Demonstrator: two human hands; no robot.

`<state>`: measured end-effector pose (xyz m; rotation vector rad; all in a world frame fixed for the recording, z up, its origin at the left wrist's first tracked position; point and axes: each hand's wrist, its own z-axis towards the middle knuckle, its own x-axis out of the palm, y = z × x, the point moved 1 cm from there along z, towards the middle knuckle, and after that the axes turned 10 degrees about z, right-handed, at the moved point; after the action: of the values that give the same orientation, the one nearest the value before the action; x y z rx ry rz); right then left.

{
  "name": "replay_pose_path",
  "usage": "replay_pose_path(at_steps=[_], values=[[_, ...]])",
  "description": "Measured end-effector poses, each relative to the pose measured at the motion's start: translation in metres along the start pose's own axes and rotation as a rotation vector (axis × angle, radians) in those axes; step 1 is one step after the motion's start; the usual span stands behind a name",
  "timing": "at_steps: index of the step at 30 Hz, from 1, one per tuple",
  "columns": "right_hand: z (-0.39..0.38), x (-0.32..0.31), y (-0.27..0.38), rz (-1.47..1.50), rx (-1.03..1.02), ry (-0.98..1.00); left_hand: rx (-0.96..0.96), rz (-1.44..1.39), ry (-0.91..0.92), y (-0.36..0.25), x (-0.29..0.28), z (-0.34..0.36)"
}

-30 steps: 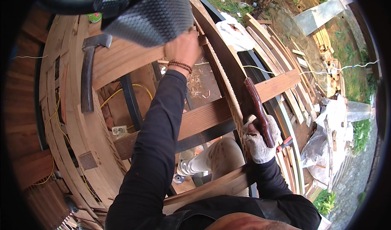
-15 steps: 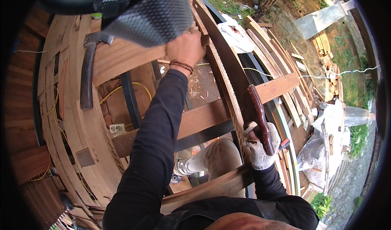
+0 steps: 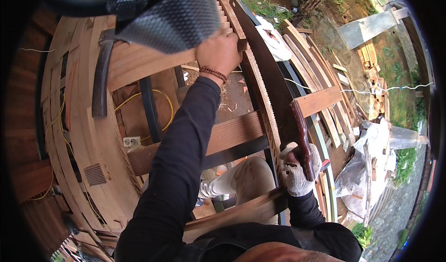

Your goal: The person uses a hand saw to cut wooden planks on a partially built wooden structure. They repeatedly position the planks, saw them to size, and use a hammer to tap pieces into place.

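My right hand (image 3: 302, 169), in a white knit glove, is closed round the dark red-brown handle (image 3: 303, 139) of a handsaw. The saw's long dark blade (image 3: 267, 62) stretches away from me, beside a long wooden strip with a toothed-looking edge (image 3: 265, 94). My bare left hand (image 3: 219, 53), a beaded bracelet at its wrist, is closed at the far wooden board (image 3: 148, 67). A dark wooden block (image 3: 242, 45) sticks out beside its knuckles; a dark textured flap partly covers this area, and the fingertips are hidden. A small red-tipped object (image 3: 325, 164) shows behind my glove.
A hammer-like tool with a dark handle (image 3: 101, 81) lies on the boards at left. A crosswise beam (image 3: 237, 129) spans the open frame, near a white socket (image 3: 132, 141) and yellow cable (image 3: 172, 108). Stacked planks (image 3: 316, 71) and plastic sheeting (image 3: 362, 169) lie at right.
The view has shifted slightly. The saw and my right hand have moved a little to the right and nearer me. My left hand stays at the board, its hold unchanged.
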<state>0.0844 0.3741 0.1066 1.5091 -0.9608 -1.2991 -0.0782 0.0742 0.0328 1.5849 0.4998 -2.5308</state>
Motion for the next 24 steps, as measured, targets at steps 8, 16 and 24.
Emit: replay_pose_path(at_steps=[8, 16, 24], values=[[0.062, 0.045, -0.003, 0.178, -0.142, 0.096, 0.020, 0.004, 0.011, 0.001, 0.005, 0.002], [0.020, 0.018, -0.012, 0.070, -0.124, 0.010, 0.032, 0.014, -0.046, 0.001, -0.001, 0.001], [0.019, 0.018, -0.005, 0.099, -0.063, 0.075, 0.001, -0.016, -0.034, 0.007, 0.003, 0.003]])
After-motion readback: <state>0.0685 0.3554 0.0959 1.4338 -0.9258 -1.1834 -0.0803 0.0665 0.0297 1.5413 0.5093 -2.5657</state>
